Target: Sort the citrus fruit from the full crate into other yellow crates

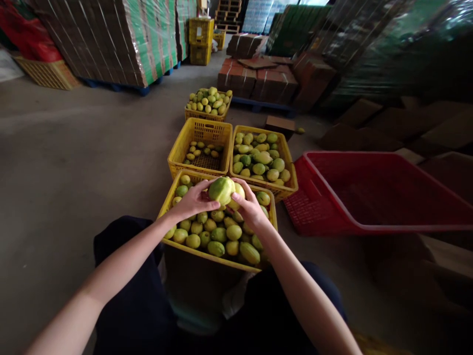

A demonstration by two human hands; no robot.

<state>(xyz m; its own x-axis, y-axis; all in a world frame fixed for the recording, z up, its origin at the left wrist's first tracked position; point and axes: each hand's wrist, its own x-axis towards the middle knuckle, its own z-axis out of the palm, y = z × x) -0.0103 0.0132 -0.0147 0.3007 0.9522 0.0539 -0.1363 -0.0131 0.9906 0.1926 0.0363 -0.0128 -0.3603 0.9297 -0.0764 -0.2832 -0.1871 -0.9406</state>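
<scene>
My left hand (197, 201) is closed round a large green-yellow lemon (221, 190). In my right hand (251, 203) is a paler yellow lemon (238, 193), its side against the green one. Both hands are over the nearest yellow crate (212, 255), which is filled with green and yellow lemons (219, 234). Just past it on the right, another yellow crate (291, 183) holds many more lemons. To its left, a yellow crate (180, 148) has only a scattering of small lemons (199, 145) on its slatted bottom.
A further crate of heaped lemons (210, 101) stands behind these. On the right is a red plastic bin (314, 197), with flattened cardboard (369, 118) beyond. Wrapped pallet stacks (151, 39) and stacked yellow crates (200, 42) stand farther back. Concrete floor (92, 148) extends left.
</scene>
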